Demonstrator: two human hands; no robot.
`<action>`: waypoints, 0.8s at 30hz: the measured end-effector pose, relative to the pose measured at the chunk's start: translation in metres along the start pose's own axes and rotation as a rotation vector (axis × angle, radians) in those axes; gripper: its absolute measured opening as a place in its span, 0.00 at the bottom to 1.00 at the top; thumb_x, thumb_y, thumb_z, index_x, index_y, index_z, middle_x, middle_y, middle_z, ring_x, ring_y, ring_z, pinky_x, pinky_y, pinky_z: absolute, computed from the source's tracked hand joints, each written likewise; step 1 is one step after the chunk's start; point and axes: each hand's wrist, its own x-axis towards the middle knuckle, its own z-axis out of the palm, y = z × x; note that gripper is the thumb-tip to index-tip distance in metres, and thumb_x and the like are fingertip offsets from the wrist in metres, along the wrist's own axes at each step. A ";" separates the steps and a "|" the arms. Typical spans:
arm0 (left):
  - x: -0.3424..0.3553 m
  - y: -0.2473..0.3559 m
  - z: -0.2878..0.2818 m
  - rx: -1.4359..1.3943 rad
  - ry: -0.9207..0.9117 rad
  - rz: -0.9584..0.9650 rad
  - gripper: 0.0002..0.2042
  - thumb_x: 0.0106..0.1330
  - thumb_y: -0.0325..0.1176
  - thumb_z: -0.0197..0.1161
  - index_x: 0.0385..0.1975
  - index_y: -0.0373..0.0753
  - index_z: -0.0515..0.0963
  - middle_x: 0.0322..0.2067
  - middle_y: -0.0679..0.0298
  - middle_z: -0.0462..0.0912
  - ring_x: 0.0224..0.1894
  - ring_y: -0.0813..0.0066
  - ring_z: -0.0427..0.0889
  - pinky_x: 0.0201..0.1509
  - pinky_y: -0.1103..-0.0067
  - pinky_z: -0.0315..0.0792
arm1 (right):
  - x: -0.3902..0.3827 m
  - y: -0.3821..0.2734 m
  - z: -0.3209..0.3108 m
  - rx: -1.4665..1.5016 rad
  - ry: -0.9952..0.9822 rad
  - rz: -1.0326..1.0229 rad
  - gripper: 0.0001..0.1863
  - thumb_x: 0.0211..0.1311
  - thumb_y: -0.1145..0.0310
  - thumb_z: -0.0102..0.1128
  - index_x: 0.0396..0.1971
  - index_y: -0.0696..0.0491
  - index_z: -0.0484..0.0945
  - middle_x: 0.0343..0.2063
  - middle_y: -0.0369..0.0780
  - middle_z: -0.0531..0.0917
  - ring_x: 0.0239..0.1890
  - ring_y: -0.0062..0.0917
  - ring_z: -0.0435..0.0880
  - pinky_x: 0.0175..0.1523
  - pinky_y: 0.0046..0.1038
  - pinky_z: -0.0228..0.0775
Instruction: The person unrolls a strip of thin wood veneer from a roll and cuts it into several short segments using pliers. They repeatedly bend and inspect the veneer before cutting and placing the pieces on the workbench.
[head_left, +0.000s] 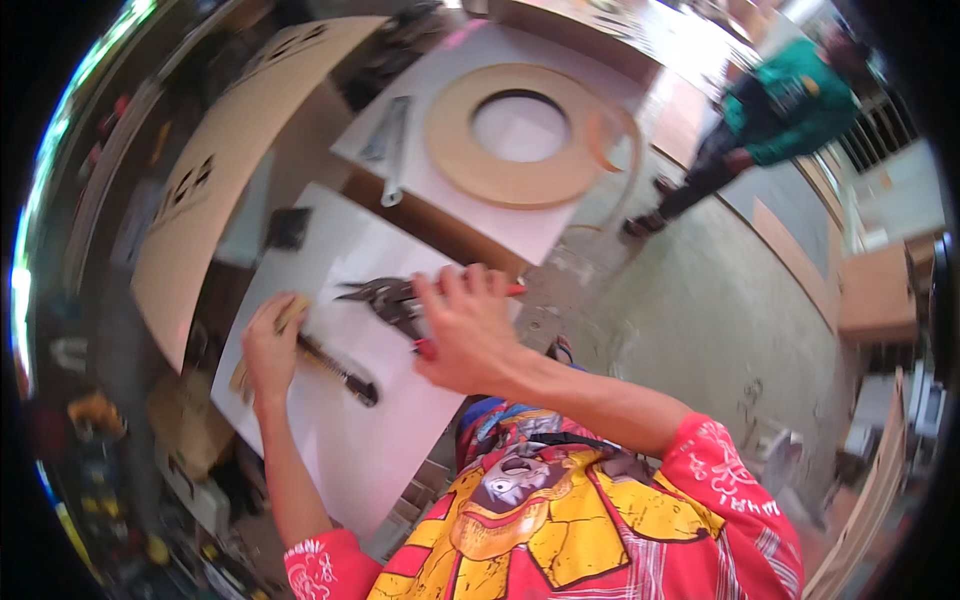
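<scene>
My right hand (462,325) is wrapped round tin snips (392,300) with red handles and dark jaws, held over the white board (340,470). The jaws point left, toward my left hand (270,345). That hand is closed on a tan strip (292,313), which shows at the fingertips; a bit of tan also shows behind the wrist. Just right of its fingers, a utility knife (340,370) lies slantwise on the board. Beyond, a big roll of tan edge banding (455,135) lies flat on a second white panel, its loose end (625,140) curling off to the right.
A metal wrench-like tool (396,150) lies left of the roll. A small dark block (289,228) sits at the board's far corner. A long cardboard sheet (235,140) stands at the left. At the far right a person in green (790,105) stands on the concrete floor (680,320).
</scene>
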 end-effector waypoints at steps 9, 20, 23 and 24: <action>0.021 0.052 -0.030 0.027 0.057 0.032 0.15 0.71 0.24 0.68 0.56 0.32 0.85 0.49 0.53 0.89 0.52 0.57 0.88 0.59 0.68 0.79 | 0.002 0.000 -0.006 0.105 0.138 -0.145 0.57 0.49 0.46 0.84 0.75 0.58 0.66 0.69 0.54 0.70 0.68 0.52 0.70 0.75 0.60 0.55; -0.086 0.253 -0.084 -0.434 -0.130 -0.261 0.20 0.82 0.46 0.60 0.53 0.32 0.85 0.32 0.64 0.85 0.27 0.82 0.76 0.29 0.84 0.63 | -0.072 0.422 0.058 0.410 0.195 0.973 0.46 0.54 0.54 0.85 0.68 0.54 0.69 0.39 0.50 0.86 0.43 0.43 0.88 0.51 0.39 0.80; -0.108 0.315 -0.008 -0.669 -0.453 -0.129 0.21 0.79 0.48 0.64 0.48 0.31 0.86 0.22 0.63 0.78 0.22 0.78 0.73 0.27 0.79 0.63 | -0.057 0.495 0.110 0.376 0.363 0.650 0.34 0.59 0.56 0.81 0.63 0.51 0.78 0.39 0.48 0.88 0.45 0.41 0.89 0.53 0.40 0.80; -0.111 0.328 0.028 -0.614 -0.501 -0.076 0.20 0.77 0.48 0.66 0.49 0.33 0.86 0.21 0.62 0.76 0.21 0.76 0.72 0.27 0.77 0.64 | -0.052 0.506 0.116 0.404 0.209 0.532 0.30 0.61 0.58 0.79 0.61 0.51 0.80 0.39 0.47 0.89 0.46 0.40 0.89 0.54 0.39 0.80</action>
